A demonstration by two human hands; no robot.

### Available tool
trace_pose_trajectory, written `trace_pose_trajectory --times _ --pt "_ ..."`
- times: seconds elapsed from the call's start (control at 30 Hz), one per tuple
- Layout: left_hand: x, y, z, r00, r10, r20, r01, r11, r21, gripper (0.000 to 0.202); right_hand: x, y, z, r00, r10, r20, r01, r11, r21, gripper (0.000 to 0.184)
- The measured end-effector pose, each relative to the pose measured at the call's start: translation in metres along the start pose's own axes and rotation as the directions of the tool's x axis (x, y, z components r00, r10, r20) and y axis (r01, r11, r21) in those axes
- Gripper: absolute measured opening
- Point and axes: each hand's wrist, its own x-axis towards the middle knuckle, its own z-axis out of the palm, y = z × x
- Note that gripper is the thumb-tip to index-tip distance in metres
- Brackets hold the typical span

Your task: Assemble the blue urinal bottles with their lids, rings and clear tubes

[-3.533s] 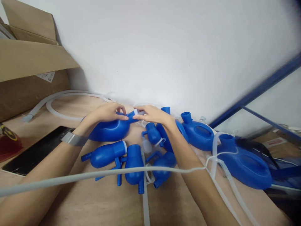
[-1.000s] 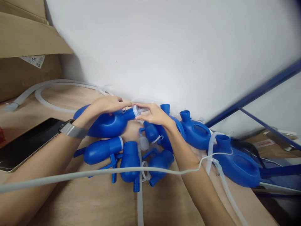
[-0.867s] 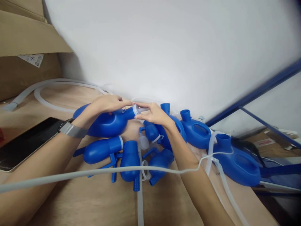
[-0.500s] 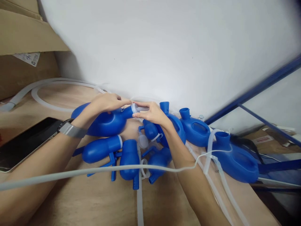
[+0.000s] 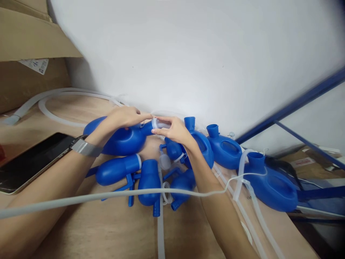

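A blue plastic urinal bottle (image 5: 126, 142) lies on its side, its neck pointing right. My left hand (image 5: 125, 118) is closed on the bottle near its handle, one finger stretched to the rim of the neck. On the mouth sits a translucent white cap (image 5: 155, 123). My right hand (image 5: 174, 130) pinches this cap from the right, fingertips above and below it. A clear tube end (image 5: 163, 125) shows between those fingers. Below the hands lie smaller blue funnel-like heads, one with a white ring (image 5: 118, 170), another mouth-up (image 5: 149, 183).
More blue bottles (image 5: 225, 153) stand to the right, one (image 5: 269, 183) by the wooden table's (image 5: 107, 230) edge. Clear tubing (image 5: 59, 120) coils at left, near a phone (image 5: 32, 163) and cardboard box (image 5: 29, 77). A white cable (image 5: 107, 196) crosses the foreground. Blue metal bars (image 5: 291, 106) rise at right.
The view has shifted very slightly. Both hands keep their hold on the bottle and cap, with almost no visible movement.
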Motion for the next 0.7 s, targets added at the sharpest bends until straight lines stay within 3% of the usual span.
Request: trace_pose_trajectory --times 0.23,0.7 --pt "-0.008 0.002 0.001 0.999 -0.010 -0.043 0.009 1.000 -0.019 0.086 -0.001 0.003 0.002 0.999 -0.021 0.047 0.016 0.995 0.101 0.065" --pt "-0.006 -0.008 -0.002 0.998 0.058 -0.027 -0.059 0.995 -0.079 0.076 0.002 0.011 -0.006 0.985 -0.129 0.117 0.123 0.991 0.060 0.072"
